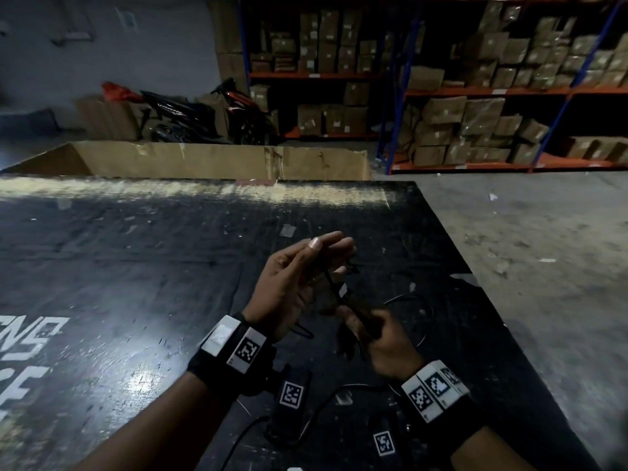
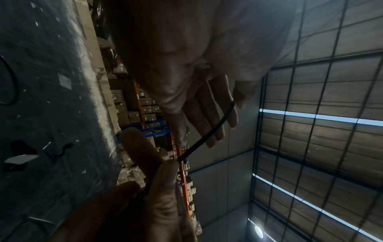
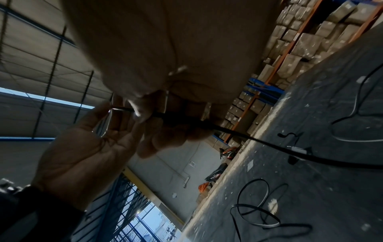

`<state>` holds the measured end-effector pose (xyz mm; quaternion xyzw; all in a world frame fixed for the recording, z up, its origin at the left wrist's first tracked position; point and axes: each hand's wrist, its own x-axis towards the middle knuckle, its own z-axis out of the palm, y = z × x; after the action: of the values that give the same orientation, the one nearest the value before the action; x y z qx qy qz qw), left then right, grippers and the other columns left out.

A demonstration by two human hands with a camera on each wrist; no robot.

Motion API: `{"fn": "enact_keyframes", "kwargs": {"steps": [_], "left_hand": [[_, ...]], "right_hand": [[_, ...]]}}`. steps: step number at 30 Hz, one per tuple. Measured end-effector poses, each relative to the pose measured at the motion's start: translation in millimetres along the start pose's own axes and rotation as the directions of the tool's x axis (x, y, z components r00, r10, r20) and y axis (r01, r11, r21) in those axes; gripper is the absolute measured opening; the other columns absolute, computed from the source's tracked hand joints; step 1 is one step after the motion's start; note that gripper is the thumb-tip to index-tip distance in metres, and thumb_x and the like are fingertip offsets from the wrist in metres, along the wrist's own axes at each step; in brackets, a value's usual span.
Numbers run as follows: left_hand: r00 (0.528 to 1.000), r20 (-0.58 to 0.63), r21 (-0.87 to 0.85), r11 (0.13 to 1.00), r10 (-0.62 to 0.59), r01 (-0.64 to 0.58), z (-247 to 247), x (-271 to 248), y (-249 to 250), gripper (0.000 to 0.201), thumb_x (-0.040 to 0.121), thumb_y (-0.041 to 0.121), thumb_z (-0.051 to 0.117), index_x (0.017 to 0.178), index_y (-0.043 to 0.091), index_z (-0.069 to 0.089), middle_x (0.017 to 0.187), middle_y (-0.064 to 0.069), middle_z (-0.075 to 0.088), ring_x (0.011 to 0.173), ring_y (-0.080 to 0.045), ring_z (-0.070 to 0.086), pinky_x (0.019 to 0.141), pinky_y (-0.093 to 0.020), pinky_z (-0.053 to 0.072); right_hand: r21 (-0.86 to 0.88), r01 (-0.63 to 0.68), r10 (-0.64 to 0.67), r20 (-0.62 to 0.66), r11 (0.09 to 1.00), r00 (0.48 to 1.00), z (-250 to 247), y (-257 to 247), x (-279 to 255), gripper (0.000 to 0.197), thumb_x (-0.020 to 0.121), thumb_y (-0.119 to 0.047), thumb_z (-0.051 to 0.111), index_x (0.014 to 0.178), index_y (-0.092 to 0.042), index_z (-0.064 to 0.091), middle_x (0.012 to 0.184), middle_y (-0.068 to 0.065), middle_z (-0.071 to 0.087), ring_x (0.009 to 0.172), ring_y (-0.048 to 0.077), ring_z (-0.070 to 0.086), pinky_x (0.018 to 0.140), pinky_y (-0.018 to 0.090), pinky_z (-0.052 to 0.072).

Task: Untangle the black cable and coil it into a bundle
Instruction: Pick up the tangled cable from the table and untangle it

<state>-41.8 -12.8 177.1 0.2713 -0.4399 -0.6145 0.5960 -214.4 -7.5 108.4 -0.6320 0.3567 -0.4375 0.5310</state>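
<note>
A thin black cable (image 1: 332, 286) runs taut between my two hands above the black table (image 1: 153, 266). My left hand (image 1: 326, 246) is raised with its fingers nearly straight and pinches the cable's upper part between the thumb and the fingers (image 2: 215, 124). Just below and to the right, my right hand (image 1: 367, 324) has its fingers curled round the cable (image 3: 269, 144). A small white tag (image 1: 342, 289) sits on the stretch between the hands. The rest of the cable trails from the right hand to the table and lies there in loose loops (image 3: 254, 211).
The table's right edge runs diagonally, with grey concrete floor (image 1: 530, 253) beyond it. A long open cardboard box (image 1: 221, 161) stands along the far edge. Behind are parked motorbikes (image 1: 204, 113) and shelving stacked with boxes (image 1: 475, 103). Other thin wires lie near my wrists.
</note>
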Motion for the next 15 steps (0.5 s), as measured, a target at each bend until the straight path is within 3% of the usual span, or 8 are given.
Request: {"fn": "enact_keyframes", "kwargs": {"steps": [2,4,8,12,15], "left_hand": [[1.0,0.024,0.024,1.0,-0.007,0.007,2.0,-1.9,1.2,0.039,0.1,0.023,0.05,0.129,0.004,0.067,0.134,-0.02,0.069,0.131,-0.035,0.061,0.112,-0.053,0.046],[0.999,0.028,0.011,1.0,-0.015,0.015,3.8,-2.2,3.4,0.038,0.102,0.022,0.047,0.131,0.004,0.065,0.135,-0.02,0.068,0.132,-0.035,0.061,0.113,-0.057,0.044],[0.998,0.052,-0.143,0.989,-0.023,0.03,-1.1,4.5,23.0,0.04,0.107,0.029,0.037,0.136,0.018,0.062,0.144,-0.014,0.063,0.137,-0.034,0.056,0.107,-0.07,0.041],[0.996,0.087,-0.266,0.964,0.009,0.015,-12.1,11.5,55.7,0.037,0.105,0.036,0.038,0.134,0.031,0.061,0.151,-0.007,0.057,0.139,-0.038,0.053,0.099,-0.084,0.034],[0.992,0.124,-0.329,0.944,0.033,0.01,-19.4,11.0,72.7,0.04,0.111,0.039,0.028,0.132,0.033,0.062,0.155,-0.008,0.053,0.141,-0.042,0.049,0.097,-0.089,0.029]], "right_hand": [[0.006,-0.004,0.004,-0.006,1.0,1.0,1.6,2.1,1.6,0.039,0.092,-0.052,0.059,0.093,-0.018,0.08,0.058,0.008,0.068,0.054,0.033,0.058,0.053,0.034,0.047],[0.055,0.001,-0.001,-0.01,0.998,1.0,2.2,7.9,2.8,0.036,0.09,-0.05,0.06,0.097,-0.019,0.079,0.057,0.009,0.067,0.054,0.033,0.057,0.049,0.034,0.045],[0.039,0.02,-0.02,0.008,0.999,1.0,-0.4,15.7,-1.1,0.03,0.103,-0.028,0.048,0.106,-0.016,0.076,0.063,0.014,0.067,0.052,0.024,0.062,0.049,0.032,0.049],[0.094,-0.059,0.054,0.057,0.994,0.997,-14.4,18.2,-9.5,0.029,0.103,-0.006,0.045,0.111,0.005,0.07,0.06,-0.006,0.067,0.049,0.005,0.06,0.049,0.017,0.048],[0.197,-0.154,0.142,0.074,0.968,0.987,-27.8,24.0,-11.0,0.026,0.096,-0.022,0.053,0.096,-0.006,0.074,0.078,0.005,0.071,0.052,0.007,0.058,0.049,0.018,0.048]]}}
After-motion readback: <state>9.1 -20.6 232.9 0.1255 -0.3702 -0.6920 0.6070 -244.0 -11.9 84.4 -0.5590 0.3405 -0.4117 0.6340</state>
